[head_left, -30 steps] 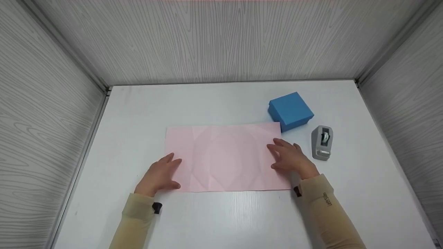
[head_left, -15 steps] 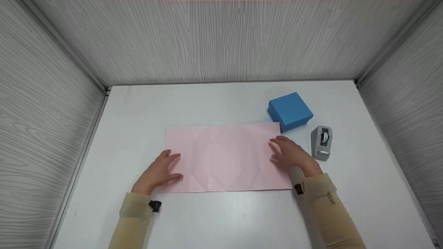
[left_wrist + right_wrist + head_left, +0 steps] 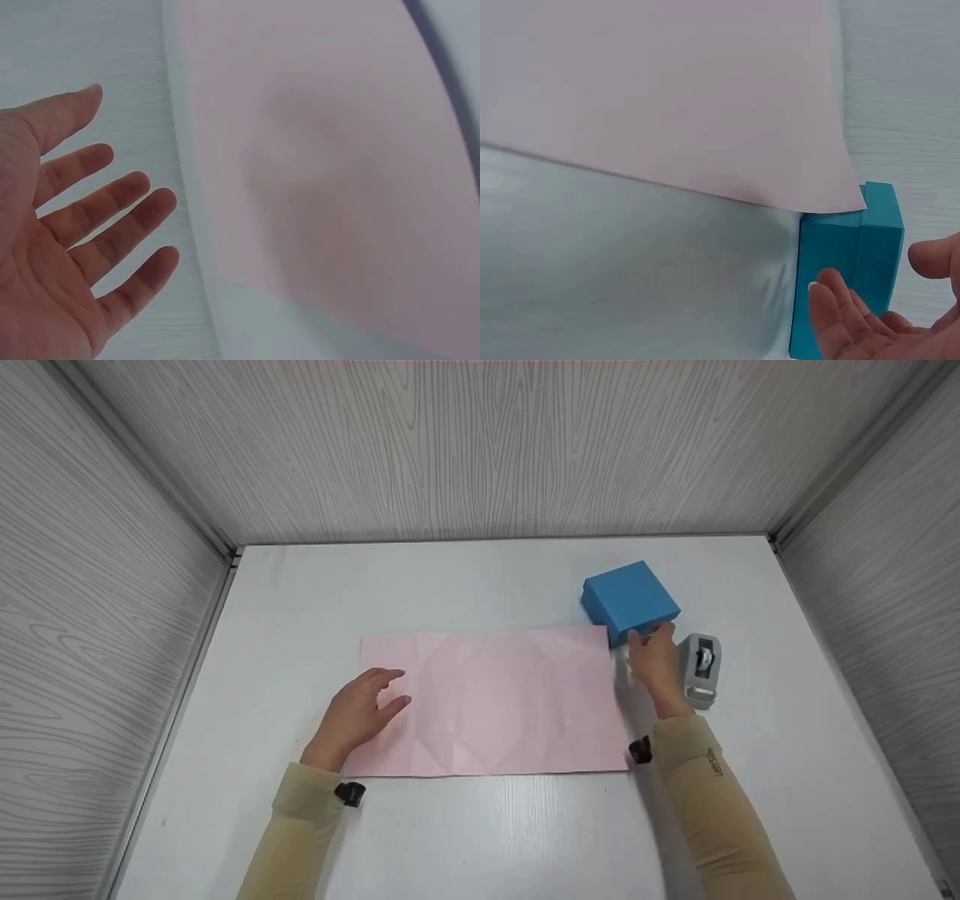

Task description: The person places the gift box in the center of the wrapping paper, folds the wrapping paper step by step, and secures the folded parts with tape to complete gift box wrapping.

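Counter (image 3: 510,840): it carries everything in front of you, giving the work a flat, firm base.
Pink paper (image 3: 487,705): it lies spread with its long side across you, probably so you can reach both ends at once; fold lines cross its face.
Blue box (image 3: 630,594): it sits lidded and angled at the paper's far right corner, which seems to overlap its edge; likely it stands there to leave the sheet's middle bare.
Left hand (image 3: 349,720): yours is loosely spread over the paper's left end, thumb apart from the fingers, holding nothing.
Right hand (image 3: 655,660): yours is half open at the box's near side, thumb and fingers parted as if to suit its width; it has no grip, and you cannot tell whether it touches.
Grey tape dispenser (image 3: 701,683): it stands just beside that hand, cutter end towards you, presumably so tape pulls your way.
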`<state>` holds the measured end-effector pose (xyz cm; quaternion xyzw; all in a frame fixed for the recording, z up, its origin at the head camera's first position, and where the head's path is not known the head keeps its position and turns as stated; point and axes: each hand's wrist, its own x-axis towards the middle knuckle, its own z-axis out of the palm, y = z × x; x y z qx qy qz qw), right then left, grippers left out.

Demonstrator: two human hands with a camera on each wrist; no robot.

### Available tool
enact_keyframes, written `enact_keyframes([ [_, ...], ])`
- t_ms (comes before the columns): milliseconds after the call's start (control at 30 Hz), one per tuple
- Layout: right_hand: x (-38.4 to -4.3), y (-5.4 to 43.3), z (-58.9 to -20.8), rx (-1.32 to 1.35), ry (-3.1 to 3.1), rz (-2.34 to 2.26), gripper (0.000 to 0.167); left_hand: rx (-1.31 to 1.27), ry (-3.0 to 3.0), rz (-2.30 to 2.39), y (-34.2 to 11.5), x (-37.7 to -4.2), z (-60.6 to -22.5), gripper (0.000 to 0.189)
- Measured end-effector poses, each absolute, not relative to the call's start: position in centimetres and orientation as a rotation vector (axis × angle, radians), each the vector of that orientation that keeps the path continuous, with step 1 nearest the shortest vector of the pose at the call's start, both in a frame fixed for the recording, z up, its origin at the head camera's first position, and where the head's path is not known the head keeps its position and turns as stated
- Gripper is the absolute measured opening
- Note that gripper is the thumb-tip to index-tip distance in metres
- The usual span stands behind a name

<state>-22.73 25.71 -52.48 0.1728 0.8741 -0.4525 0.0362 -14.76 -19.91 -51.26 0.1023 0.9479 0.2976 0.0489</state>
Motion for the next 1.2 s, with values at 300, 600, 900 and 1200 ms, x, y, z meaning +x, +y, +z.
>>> enact_keyframes([
  [300,-24.1,25.7,-51.9,0.673,2.539,-1.494,0.075,0.507,2.957,0.860,-18.8,-15.7,-48.0,0.046],
  [600,-25.3,25.4,-51.7,0.670,2.598,-1.481,0.073,0.507,2.905,0.902,-16.9,-18.6,-47.2,0.051],
  [900,-27.6,24.9,-51.8,0.513,2.598,-1.419,0.065,0.428,2.764,1.007,-14.6,-20.2,-49.0,0.052],
  [1200,-29.2,23.1,-51.8,0.340,2.619,-1.380,0.061,0.416,2.700,1.032,-12.4,-21.1,-50.5,0.053],
])
